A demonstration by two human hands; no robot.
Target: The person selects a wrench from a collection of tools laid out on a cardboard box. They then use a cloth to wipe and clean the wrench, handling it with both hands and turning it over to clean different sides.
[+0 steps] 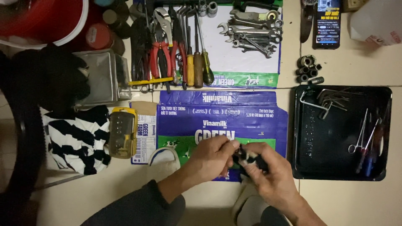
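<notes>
My left hand (211, 157) and my right hand (272, 173) meet low in the middle, over a flattened blue and green cardboard box (251, 113). Both pinch one small black part (248, 159); most of it is hidden by the fingers. My left fingertips grip its left end. The right hand wraps around its right side.
Pliers and screwdrivers (184, 46) and several wrenches (251, 31) lie on a white sheet at the top. A black tray (301, 138) with hex keys and forceps sits right. Sockets (307, 67), a phone (327, 23), a yellow bit case (122, 132), a metal box (100, 77) and striped cloth (77, 142) surround.
</notes>
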